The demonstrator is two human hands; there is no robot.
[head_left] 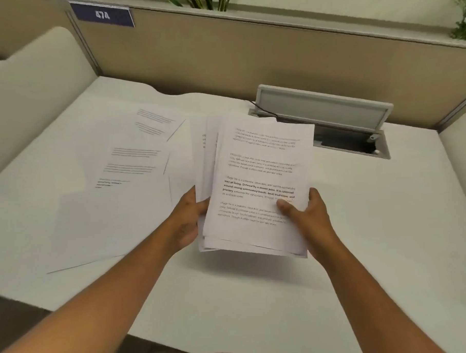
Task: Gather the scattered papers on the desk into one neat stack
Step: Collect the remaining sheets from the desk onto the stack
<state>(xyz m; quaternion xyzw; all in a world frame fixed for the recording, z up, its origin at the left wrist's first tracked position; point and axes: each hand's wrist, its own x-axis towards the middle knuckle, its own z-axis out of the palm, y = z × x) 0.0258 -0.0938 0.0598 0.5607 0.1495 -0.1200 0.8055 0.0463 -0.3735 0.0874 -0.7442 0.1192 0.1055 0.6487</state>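
Note:
A loose bundle of printed papers (pixel 256 175) is lifted above the white desk (pixel 258 295), its sheets fanned and uneven at the edges. My left hand (pixel 187 221) grips the bundle's lower left side. My right hand (pixel 305 216) holds its lower right side, thumb on the top sheet. Several more printed sheets (pixel 135 159) lie overlapping flat on the desk to the left, and a blank sheet (pixel 103 224) lies nearest the front left.
An open grey cable hatch (pixel 331 118) with a raised lid sits in the desk behind the bundle. A beige partition (pixel 248 55) with a number plate (pixel 102 15) closes the back. A pale chair back (pixel 30 91) stands at the left.

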